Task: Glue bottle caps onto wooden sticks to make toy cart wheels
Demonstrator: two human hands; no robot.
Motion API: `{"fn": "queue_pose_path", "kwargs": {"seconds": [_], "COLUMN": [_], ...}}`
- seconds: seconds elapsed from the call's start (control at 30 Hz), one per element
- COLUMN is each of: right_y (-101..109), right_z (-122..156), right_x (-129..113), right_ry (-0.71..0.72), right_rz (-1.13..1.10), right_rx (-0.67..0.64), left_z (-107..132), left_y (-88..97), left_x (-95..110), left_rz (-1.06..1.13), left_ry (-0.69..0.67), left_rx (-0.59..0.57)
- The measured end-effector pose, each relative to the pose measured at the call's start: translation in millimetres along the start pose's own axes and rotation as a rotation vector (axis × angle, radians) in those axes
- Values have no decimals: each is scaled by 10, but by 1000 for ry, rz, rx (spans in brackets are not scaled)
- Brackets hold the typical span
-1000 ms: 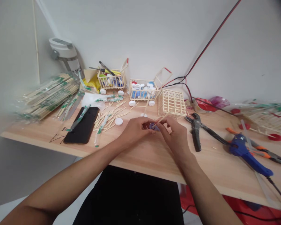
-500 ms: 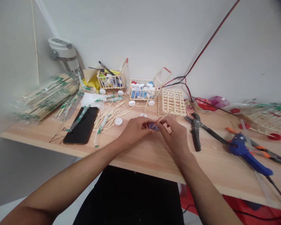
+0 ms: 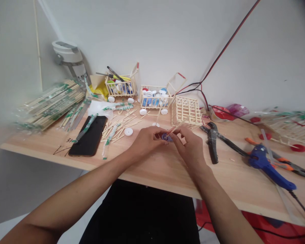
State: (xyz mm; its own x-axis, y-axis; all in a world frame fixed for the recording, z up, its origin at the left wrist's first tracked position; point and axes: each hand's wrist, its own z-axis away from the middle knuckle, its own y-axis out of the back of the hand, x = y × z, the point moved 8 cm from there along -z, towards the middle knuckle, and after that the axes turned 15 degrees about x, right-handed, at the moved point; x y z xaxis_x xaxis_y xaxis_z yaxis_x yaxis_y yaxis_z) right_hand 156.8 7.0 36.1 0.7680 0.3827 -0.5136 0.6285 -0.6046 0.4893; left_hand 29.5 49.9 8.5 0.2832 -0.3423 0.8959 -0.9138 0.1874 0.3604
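Observation:
Close together over the front middle of the table, my left hand (image 3: 145, 140) and my right hand (image 3: 191, 145) are both closed. Between the left fingers is a purple-blue bottle cap (image 3: 165, 137). My right fingers pinch a thin wooden stick (image 3: 177, 127) whose lower end is at the cap; the fingers partly hide where they meet. Just behind the hands lies a white cap (image 3: 156, 125) with a stick rising from it. Another white cap (image 3: 128, 131) with a small hole lies left of them. A frame of wooden sticks (image 3: 186, 110) rests behind my right hand.
Two small stick carts, one holding bottle caps (image 3: 156, 96) and one also holding tools (image 3: 120, 86), stand by the wall. Loose sticks (image 3: 119, 125), a phone (image 3: 88, 137) and bagged skewers (image 3: 53, 105) lie left. Cutters (image 3: 212, 145), a blue glue gun (image 3: 269, 166) and pliers (image 3: 289, 164) lie right.
Both hands stay in almost the same place, still holding the cap and the stick. Nothing else on the table has visibly moved.

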Motion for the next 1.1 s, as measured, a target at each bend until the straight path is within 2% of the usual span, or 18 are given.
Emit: {"fn": "queue_pose_path", "kwargs": {"seconds": [1.1], "right_y": [10], "right_z": [5], "right_x": [7], "right_ry": [-15], "right_rz": [0], "right_rx": [-1], "left_z": [-4], "left_y": [0], "left_x": [7], "left_rz": [-31], "left_ry": [10], "left_rx": [7]}}
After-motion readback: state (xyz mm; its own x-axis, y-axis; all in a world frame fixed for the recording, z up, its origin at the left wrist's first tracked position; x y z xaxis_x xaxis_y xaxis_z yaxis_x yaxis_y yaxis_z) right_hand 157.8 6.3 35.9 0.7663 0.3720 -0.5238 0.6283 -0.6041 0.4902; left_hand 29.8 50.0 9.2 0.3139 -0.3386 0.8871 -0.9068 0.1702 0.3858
